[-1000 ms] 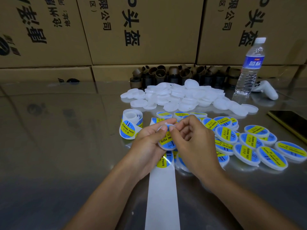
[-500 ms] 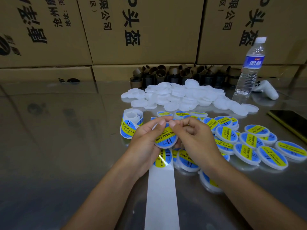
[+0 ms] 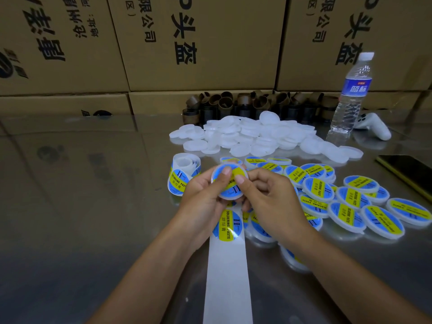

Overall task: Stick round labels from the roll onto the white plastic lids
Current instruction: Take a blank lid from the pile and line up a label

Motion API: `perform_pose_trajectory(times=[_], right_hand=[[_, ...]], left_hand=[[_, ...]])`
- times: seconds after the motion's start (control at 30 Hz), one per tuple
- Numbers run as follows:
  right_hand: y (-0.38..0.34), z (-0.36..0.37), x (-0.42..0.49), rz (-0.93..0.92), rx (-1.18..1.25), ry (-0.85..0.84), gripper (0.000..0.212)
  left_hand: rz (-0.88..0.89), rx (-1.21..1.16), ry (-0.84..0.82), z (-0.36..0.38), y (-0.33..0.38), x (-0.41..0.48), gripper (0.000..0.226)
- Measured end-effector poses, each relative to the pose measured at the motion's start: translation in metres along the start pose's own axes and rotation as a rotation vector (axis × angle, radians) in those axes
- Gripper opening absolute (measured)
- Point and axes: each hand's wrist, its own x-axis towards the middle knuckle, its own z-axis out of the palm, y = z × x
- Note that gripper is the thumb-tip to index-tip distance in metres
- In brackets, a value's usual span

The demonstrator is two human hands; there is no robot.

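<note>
Both hands hold one white plastic lid (image 3: 231, 192) with a blue-and-yellow round label on it, above the table. My left hand (image 3: 203, 195) grips it from the left with the thumb pressing on the label. My right hand (image 3: 271, 199) holds its right edge, thumb on the yellow band. The label roll (image 3: 181, 175) stands just left of the hands. Its white backing strip (image 3: 228, 277) runs toward me with one label (image 3: 228, 225) on it. Plain white lids (image 3: 257, 136) are heaped behind. Labelled lids (image 3: 350, 202) lie spread to the right.
A water bottle (image 3: 353, 97) and a white controller (image 3: 374, 127) stand at the back right. A phone (image 3: 409, 174) lies at the right edge. Brown cardboard cores (image 3: 245, 106) line up behind the lids, against stacked cartons (image 3: 198, 43). The table (image 3: 81, 206) is shiny metal.
The lid has been lifted and tipped up toward the camera so its label faces me. Both thumbs have moved onto the label's surface.
</note>
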Motion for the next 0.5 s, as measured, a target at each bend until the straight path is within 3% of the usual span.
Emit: perform_pose_trajectory(times=[0.5], right_hand=[[-0.003,-0.0014,-0.0026,-0.019,-0.019,0.148,0.012]], left_hand=[[0.026,0.177,-0.017,-0.0044,-0.0085,0.0005,0.046]])
